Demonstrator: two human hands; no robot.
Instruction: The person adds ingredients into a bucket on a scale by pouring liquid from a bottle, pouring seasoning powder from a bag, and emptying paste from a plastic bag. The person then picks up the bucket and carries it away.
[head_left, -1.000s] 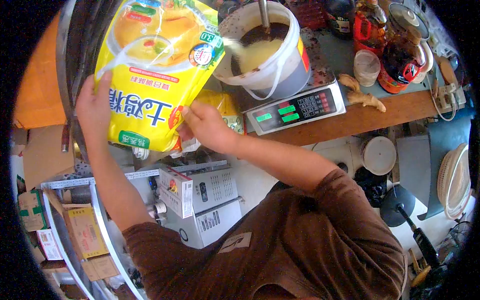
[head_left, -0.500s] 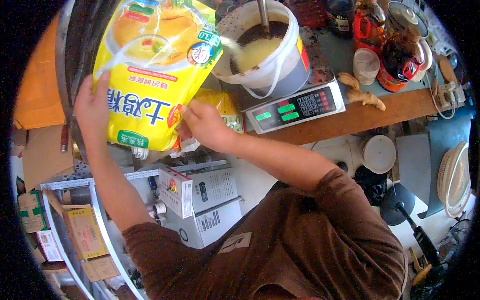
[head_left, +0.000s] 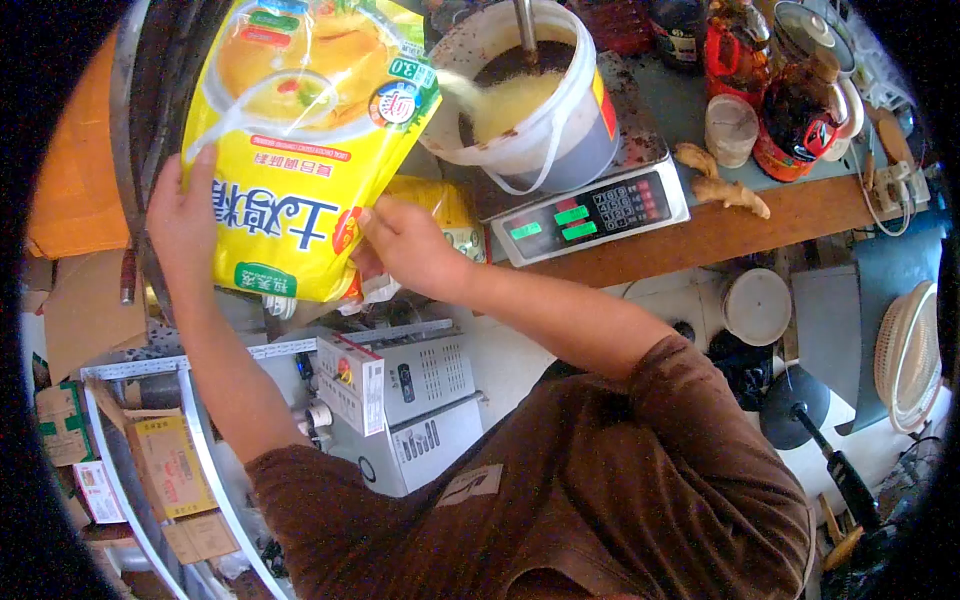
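Observation:
A large yellow seasoning bag (head_left: 300, 170) is tilted toward the white bucket (head_left: 572, 150), and pale granules (head_left: 462, 92) stream from its right corner. My left hand (head_left: 187, 222) grips the bag's left edge, thumb on the front. Lower on the right side, my right hand (head_left: 412, 243) pinches the bag's edge. Dark liquid fills part of the bucket, with a pale yellow heap (head_left: 518, 104) on its surface. A metal rod (head_left: 526, 25) stands in the liquid. Under the bucket is a digital scale (head_left: 600, 215) with green lit displays, its digits too small to read.
Ginger root (head_left: 722, 185), a clear plastic cup (head_left: 731, 132) and bottles of dark liquid (head_left: 795, 120) stand right of the scale. Another yellow bag (head_left: 432, 205) lies behind my right hand. Shelving with cardboard boxes (head_left: 172, 465) is at lower left; a lidded tub (head_left: 757, 307) sits below the counter.
The bag has shifted very slightly left, with both hands still on it. Granules keep pouring, and the pale heap in the bucket looks a little wider.

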